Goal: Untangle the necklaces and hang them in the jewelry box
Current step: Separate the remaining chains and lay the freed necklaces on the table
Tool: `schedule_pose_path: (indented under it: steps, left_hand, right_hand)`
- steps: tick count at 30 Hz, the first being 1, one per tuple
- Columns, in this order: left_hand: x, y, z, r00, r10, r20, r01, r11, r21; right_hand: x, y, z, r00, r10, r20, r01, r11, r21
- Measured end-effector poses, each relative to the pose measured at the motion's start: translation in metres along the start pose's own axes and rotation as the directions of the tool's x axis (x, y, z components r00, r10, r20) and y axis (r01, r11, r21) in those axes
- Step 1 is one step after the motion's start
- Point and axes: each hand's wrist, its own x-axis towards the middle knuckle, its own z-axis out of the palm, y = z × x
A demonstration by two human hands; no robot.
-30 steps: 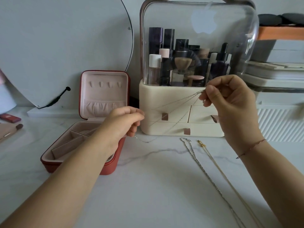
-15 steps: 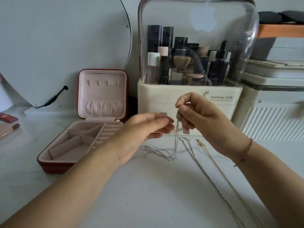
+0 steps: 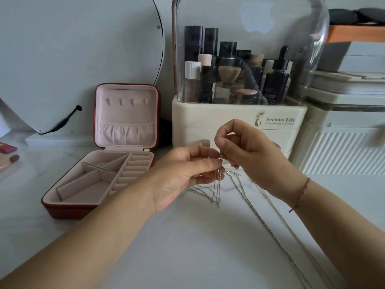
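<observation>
- The right hand (image 3: 250, 155), mid-frame, pinches the top of a thin chain (image 3: 217, 184) between thumb and forefinger, other fingers curled, so its strands hang straight.
- The left hand (image 3: 187, 174), just beside it, pinches the same chain slightly lower, likely to steady the strands for separating; the chain's lower end trails on the worktop (image 3: 187, 247).
- A twisted necklace (image 3: 257, 213) and a gold necklace (image 3: 291, 232) lie stretched out at lower right, seemingly already sorted.
- The jewelry box (image 3: 66, 210) stands open at left, its lid hooks (image 3: 127, 101) bare, ready for hanging.

Three necklaces (image 3: 216, 184), one jewelry box (image 3: 66, 210)
</observation>
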Motion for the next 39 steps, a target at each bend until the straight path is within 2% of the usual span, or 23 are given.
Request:
schedule_pose_path:
  steps: [5, 11, 15, 19, 26, 39]
  left_hand:
    - [0.001, 0.001, -0.004, 1.0, 0.003, -0.021, -0.002, 1.0, 0.013]
    - [0.0, 0.001, -0.003, 1.0, -0.001, -0.012, 0.002, 0.999, 0.038]
    - [0.0, 0.002, -0.001, 0.999, -0.035, 0.018, 0.035, 0.998, -0.046]
    - [0.001, 0.001, -0.001, 0.999, -0.031, 0.009, 0.032, 0.999, -0.01]
    - [0.001, 0.002, -0.006, 1.0, 0.019, -0.015, -0.018, 0.998, 0.052]
    - [0.001, 0.004, -0.007, 0.996, 0.05, -0.068, -0.046, 0.997, 0.065]
  right_hand:
    - [0.002, 0.001, -0.002, 0.998, 0.054, -0.018, -0.053, 0.997, 0.056]
    - [0.003, 0.002, -0.006, 0.992, 0.118, -0.05, -0.116, 0.992, 0.041]
    - [0.004, 0.0, -0.007, 0.994, 0.112, 0.005, -0.112, 0.988, 0.111]
    - [0.004, -0.001, -0.007, 0.995, 0.09, 0.051, -0.097, 0.98, 0.174]
    - [0.003, -0.003, -0.008, 0.994, 0.079, 0.077, -0.089, 0.987, 0.135]
    - [0.003, -0.002, -0.011, 0.99, 0.086, 0.116, -0.102, 0.985, 0.141]
